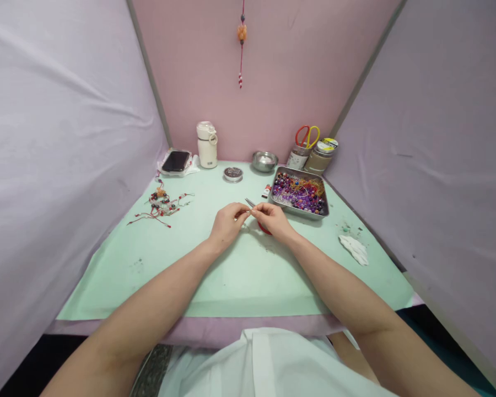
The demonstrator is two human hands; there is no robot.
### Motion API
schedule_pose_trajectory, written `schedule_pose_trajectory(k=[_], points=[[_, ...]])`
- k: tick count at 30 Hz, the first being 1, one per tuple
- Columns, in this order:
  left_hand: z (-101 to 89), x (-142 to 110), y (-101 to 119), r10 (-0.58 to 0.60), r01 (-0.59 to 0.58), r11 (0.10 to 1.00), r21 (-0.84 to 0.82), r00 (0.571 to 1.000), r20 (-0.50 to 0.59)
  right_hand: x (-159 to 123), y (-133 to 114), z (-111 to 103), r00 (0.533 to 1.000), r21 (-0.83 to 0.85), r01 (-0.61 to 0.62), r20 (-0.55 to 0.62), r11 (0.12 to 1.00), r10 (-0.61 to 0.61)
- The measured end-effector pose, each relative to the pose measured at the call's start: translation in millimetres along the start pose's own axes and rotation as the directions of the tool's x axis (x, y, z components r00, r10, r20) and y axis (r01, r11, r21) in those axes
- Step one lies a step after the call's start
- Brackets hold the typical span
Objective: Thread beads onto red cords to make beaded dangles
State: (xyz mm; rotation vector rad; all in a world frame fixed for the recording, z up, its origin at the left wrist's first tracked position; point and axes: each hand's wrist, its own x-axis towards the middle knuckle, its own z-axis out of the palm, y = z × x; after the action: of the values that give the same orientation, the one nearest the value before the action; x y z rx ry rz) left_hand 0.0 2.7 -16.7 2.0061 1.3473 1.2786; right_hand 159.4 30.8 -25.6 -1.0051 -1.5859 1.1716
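Note:
My left hand [228,225] and my right hand [274,219] meet above the middle of the green table mat [248,275]. The fingertips of both are pinched together around something pale and very small, too tiny to name. A pair of scissors [250,202] lies on the mat just behind and under my right hand. Its metal tips poke out past the fingers, and part of a red handle [264,229] shows below them. To the right, a metal tray [301,212] holds many purple beads, with orange and dark ones and thin threads among them.
Beaded red cords [161,207] lie at left. Along the back stand a phone [177,161], a white bottle [207,146], a round case [233,175], a metal bowl [265,161], a cup [297,158] with scissors and a jar [320,160]. White cloth [354,250] rests at right.

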Motion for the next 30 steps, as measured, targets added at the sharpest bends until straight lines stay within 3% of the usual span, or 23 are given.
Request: schedule_pose_trajectory(k=[7,11,15,17,24,30], points=[[1.3,0.0,-2.3,0.043,-0.044,0.997,0.057,0.999,0.013,1.3,2.7,-0.5,0.991,-0.117,0.134,0.022,0.984,-0.133],[0.4,-0.4,0.2,0.017,-0.023,0.992,0.127,0.999,0.05,0.7,0.4,-0.8,0.977,-0.127,0.174,-0.099,0.977,-0.187],[-5.8,-0.5,1.8,-0.134,0.076,0.952,0.298,0.975,0.179,2.5,-2.0,-4.8,0.957,-0.057,0.177,-0.225,0.983,-0.185],[-9.8,0.9,2.1,-0.198,0.129,0.938,0.322,0.961,0.194,3.5,-2.1,-6.1,0.955,-0.024,0.163,-0.245,0.986,-0.164],[-9.9,7.5,0.4,-0.244,0.255,0.967,-0.017,0.943,0.225,2.2,-3.7,-5.4,0.958,0.05,0.185,-0.234,0.981,-0.169],[-1.7,6.0,-6.6,-0.247,0.284,0.953,-0.106,0.931,0.268,3.5,-0.4,-6.2,0.949,-0.017,0.193,-0.252,0.981,-0.191]])
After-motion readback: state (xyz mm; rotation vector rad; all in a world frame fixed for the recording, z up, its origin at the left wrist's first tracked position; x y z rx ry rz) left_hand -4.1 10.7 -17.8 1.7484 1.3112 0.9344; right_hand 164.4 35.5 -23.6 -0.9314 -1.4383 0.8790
